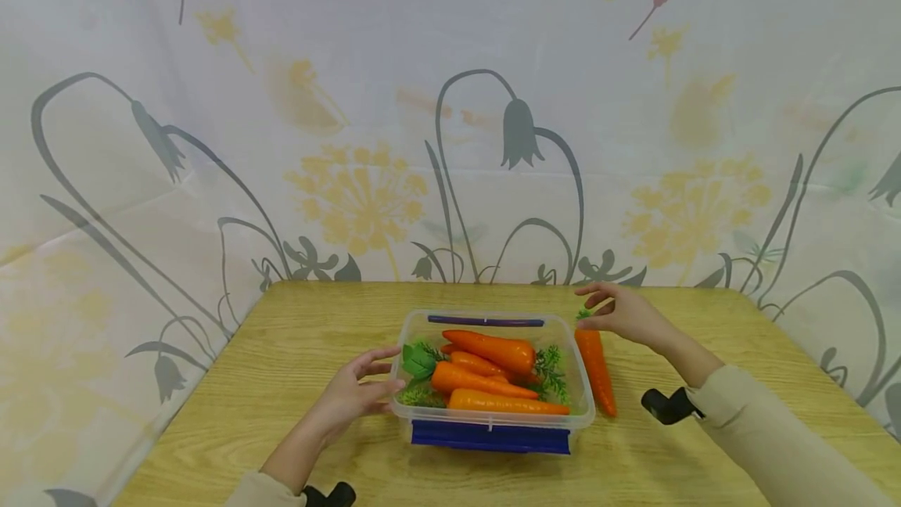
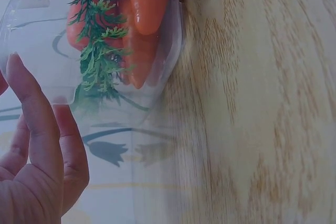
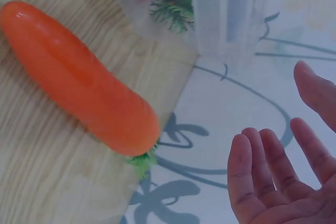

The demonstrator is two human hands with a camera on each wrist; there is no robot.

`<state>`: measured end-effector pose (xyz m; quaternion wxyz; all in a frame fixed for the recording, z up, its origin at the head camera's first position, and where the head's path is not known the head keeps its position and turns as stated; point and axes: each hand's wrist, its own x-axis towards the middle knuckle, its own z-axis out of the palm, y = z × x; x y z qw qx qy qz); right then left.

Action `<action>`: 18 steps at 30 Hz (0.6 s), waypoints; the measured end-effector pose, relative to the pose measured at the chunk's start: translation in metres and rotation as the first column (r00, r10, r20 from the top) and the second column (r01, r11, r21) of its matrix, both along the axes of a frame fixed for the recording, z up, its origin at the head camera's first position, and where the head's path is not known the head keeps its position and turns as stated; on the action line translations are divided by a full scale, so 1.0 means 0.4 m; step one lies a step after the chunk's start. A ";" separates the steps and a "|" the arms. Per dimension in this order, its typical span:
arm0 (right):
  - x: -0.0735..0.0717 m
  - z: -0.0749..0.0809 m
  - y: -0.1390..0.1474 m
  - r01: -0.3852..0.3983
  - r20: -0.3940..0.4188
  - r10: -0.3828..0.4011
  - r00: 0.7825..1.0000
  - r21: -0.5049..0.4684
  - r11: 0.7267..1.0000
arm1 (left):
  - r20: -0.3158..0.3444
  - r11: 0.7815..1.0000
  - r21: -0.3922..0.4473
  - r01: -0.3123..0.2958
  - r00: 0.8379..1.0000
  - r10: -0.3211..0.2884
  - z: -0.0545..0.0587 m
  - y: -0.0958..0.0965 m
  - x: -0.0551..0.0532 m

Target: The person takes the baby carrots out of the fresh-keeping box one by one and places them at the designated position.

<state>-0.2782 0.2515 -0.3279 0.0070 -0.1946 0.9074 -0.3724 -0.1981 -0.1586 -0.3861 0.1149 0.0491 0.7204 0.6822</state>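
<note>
A clear plastic food box (image 1: 583, 382) with blue latches stands on the table, holding several orange carrots (image 1: 496, 349) with green tops. My left hand (image 1: 352, 393) touches the box's left rim; in the left wrist view its extended fingers (image 2: 39, 114) lie against the clear wall. One more carrot (image 1: 595, 372) lies on the table just right of the box, its thick end toward the back. Above that end hovers my right hand (image 1: 629, 318), fingers loosely bent and holding nothing. The right wrist view shows a gap between this hand (image 3: 283, 182) and the carrot (image 3: 79, 80).
The wooden table (image 1: 281, 358) extends on both sides of the box. Behind it hangs a pale cloth (image 1: 352, 45) printed with grey and yellow flowers. A blue latch (image 1: 490, 436) sticks out along the box's near side, and another runs along its far side.
</note>
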 end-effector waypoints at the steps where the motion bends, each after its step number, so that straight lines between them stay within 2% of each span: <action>1: -0.001 0.004 -0.005 -0.004 -0.004 0.004 1.000 0.008 1.000 | 0.001 1.000 0.000 0.001 1.000 -0.001 0.000 0.000 0.000; 18: -0.015 0.041 -0.100 -0.113 -0.006 0.113 0.994 0.032 0.993 | 0.001 1.000 -0.004 0.005 1.000 -0.005 0.000 -0.001 0.000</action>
